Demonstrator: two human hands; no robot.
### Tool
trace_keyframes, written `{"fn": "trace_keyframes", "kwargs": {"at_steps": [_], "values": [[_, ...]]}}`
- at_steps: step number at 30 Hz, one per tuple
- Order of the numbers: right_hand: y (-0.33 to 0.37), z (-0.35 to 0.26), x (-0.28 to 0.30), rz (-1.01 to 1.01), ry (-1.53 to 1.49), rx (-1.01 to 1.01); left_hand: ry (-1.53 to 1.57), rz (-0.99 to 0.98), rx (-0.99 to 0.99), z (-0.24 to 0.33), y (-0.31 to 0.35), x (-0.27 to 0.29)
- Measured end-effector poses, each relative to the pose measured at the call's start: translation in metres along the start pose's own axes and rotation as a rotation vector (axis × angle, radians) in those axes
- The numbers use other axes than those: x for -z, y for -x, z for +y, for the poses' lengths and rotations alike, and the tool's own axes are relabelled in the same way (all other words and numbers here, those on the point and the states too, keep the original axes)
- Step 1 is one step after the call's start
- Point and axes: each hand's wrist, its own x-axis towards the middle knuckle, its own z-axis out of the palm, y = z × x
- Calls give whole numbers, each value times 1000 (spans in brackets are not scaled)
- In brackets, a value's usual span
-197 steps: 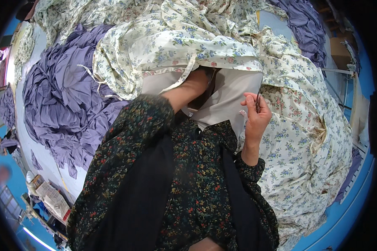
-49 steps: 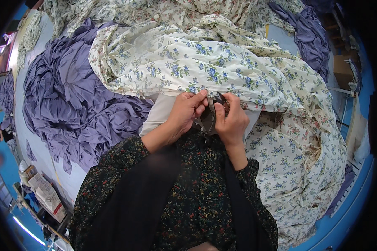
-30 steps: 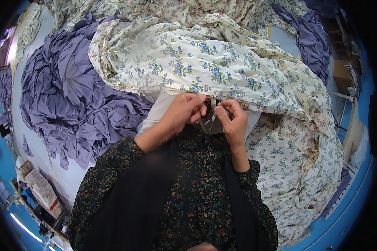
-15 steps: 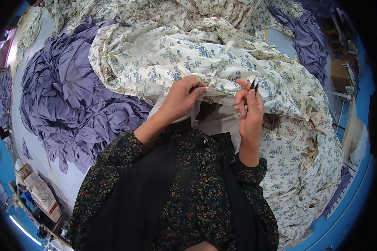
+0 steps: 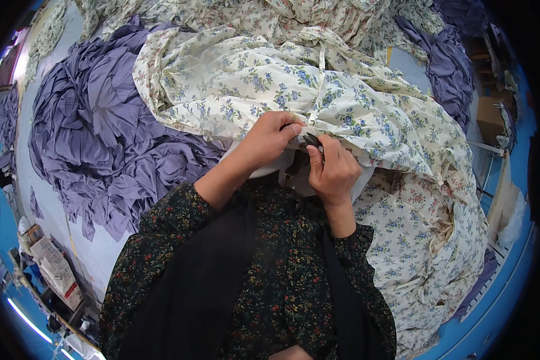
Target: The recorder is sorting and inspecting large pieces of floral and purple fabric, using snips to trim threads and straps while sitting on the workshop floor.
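Observation:
A large floral fabric, cream with blue flowers, lies bunched in front of me. My left hand is closed, thumb and fingers pinching its near edge. Right beside it, my right hand is closed around a small pair of dark thread snips. Their dark pointed end meets the fabric edge by my left fingertips; most of the tool is hidden in the hand. A narrow cream strip runs up across the fabric from that spot.
A heap of purple cloth lies at left, with more purple cloth at the far right. Further floral cloth spreads behind and down my right side. A cluttered shelf stands at lower left, a cardboard box at right.
My right hand has moved left and turned inward, bringing the snips to the fabric edge beside my left hand. The cream strip, blurred in motion before, now lies still across the fabric.

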Motion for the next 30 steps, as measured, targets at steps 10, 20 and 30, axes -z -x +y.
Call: {"fn": "trace_keyframes", "kwargs": {"at_steps": [10,20,30], "values": [[-4,-5,1,-9,72,16,28,-11,9,0,-2,2],[-4,-8,0,-30,30,-26,57,-6,5,3,1,2],[-3,-9,0,-41,-94,-112,375,-3,-54,-8,1,2]]}}
